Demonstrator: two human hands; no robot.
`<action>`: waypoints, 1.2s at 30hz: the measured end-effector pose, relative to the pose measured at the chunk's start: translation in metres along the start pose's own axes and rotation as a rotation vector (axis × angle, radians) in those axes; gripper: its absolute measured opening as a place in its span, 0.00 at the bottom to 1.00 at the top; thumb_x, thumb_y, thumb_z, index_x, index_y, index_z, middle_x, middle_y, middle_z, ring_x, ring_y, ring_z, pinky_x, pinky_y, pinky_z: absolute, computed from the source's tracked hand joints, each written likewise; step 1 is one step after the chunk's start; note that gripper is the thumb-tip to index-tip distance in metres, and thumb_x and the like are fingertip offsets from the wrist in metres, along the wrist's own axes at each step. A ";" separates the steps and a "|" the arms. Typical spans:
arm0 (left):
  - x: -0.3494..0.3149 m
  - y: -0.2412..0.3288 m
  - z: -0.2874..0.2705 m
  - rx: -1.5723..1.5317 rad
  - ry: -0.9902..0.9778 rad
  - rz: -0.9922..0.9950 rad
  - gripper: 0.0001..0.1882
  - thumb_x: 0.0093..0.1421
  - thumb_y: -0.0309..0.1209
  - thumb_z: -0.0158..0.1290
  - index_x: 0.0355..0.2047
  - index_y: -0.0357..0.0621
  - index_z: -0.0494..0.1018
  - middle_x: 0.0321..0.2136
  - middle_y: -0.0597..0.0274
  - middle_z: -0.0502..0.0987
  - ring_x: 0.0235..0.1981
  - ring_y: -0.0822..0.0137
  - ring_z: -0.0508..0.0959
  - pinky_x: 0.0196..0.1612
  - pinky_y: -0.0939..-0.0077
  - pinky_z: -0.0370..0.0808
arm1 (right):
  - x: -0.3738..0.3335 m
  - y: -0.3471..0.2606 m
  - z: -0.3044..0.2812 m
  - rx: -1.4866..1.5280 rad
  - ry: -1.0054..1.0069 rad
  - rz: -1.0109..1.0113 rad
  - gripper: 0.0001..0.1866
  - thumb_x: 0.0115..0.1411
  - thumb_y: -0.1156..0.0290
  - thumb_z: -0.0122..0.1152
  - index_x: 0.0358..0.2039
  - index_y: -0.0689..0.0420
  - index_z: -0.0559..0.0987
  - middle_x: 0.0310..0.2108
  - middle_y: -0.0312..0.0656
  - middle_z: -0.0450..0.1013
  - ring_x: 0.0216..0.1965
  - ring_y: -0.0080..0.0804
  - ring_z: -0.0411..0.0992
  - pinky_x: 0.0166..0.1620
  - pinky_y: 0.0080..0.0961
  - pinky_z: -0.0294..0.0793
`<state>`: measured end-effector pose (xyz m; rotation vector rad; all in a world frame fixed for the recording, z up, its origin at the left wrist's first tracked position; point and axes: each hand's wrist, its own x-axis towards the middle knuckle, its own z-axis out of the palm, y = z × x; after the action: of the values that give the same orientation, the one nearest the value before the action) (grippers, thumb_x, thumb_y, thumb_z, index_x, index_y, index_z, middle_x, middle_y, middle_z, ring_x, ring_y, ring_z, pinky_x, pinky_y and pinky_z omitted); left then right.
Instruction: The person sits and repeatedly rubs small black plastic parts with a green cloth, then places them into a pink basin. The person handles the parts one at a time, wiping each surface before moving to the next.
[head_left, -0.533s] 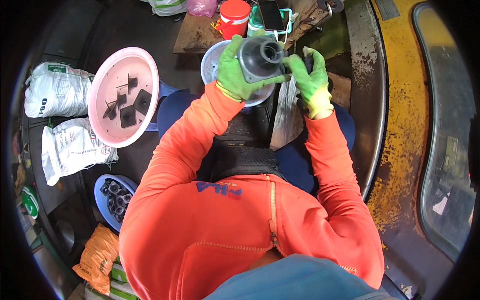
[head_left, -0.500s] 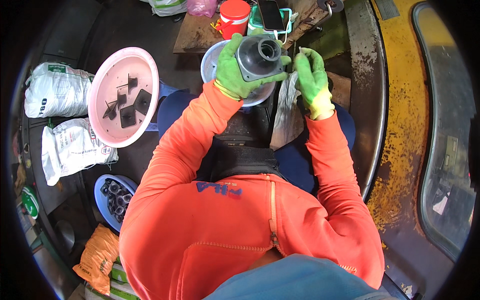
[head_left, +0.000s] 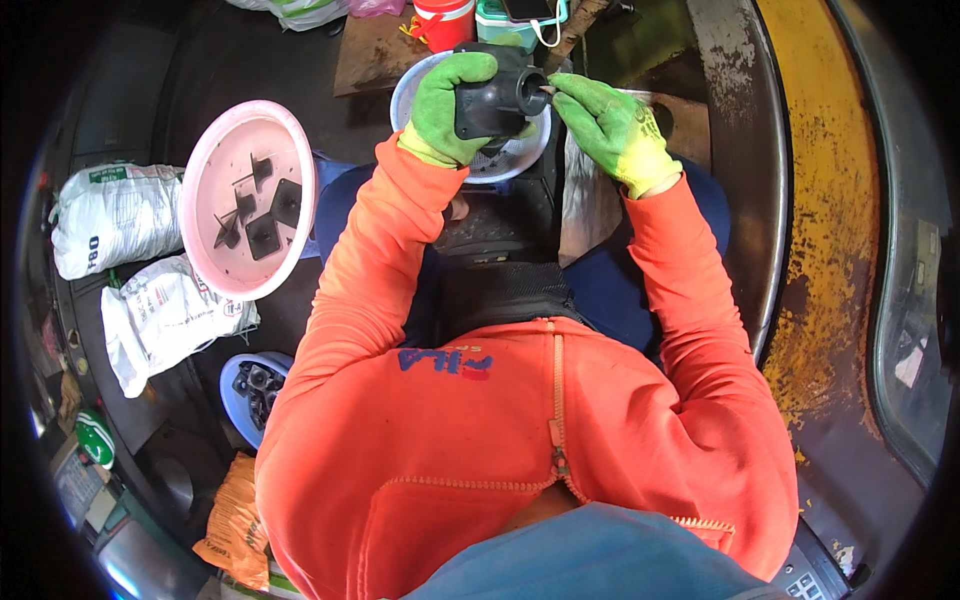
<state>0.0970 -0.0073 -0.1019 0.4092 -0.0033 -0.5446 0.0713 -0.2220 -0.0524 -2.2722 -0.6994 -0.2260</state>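
Observation:
My left hand, in a green glove, is closed around a black moulded part. This part has a square flange and a round hollow neck, which points to the right. At the mouth of the neck, the gloved fingers of my right hand are pinched together. A small pale tip shows between them and the opening; its kind is too small to make out. Beneath the part stands a light blue basin, its contents mostly hidden by my hands.
A pink basin with several black pieces stands at the left. White sacks lie beyond it. A blue tub of black parts is lower left. A red container sits on a wooden board. A yellow metal panel rises at right.
The black part has turned, so its neck now faces right rather than up toward me. My right hand has come left, bringing its fingertips to the neck's opening. The view has shifted slightly.

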 end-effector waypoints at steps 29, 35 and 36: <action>0.007 -0.010 0.001 1.140 -0.239 1.001 0.39 0.56 0.30 0.61 0.65 0.43 0.54 0.60 0.52 0.62 0.58 0.58 0.68 0.58 0.61 0.69 | -0.005 -0.034 -0.004 1.601 -0.368 0.883 0.16 0.67 0.59 0.47 0.41 0.58 0.75 0.18 0.27 0.61 0.13 0.13 0.50 0.17 0.15 0.47; -0.001 -0.016 0.017 0.512 -0.263 0.696 0.50 0.52 0.27 0.60 0.69 0.52 0.41 0.63 0.56 0.56 0.58 0.61 0.65 0.58 0.65 0.68 | 0.005 -0.022 -0.012 1.134 0.000 0.696 0.15 0.63 0.61 0.54 0.40 0.61 0.77 0.23 0.29 0.68 0.15 0.12 0.54 0.18 0.13 0.48; -0.002 -0.021 0.021 0.625 -0.236 0.738 0.54 0.50 0.28 0.61 0.70 0.53 0.38 0.64 0.56 0.54 0.60 0.60 0.63 0.59 0.63 0.66 | 0.007 -0.020 -0.011 1.094 -0.021 0.728 0.15 0.62 0.62 0.55 0.42 0.61 0.77 0.24 0.31 0.69 0.16 0.14 0.57 0.19 0.14 0.52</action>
<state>0.0820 -0.0305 -0.0899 0.8980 -0.5437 0.1609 0.0665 -0.2151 -0.0302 -1.3165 0.0773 0.4382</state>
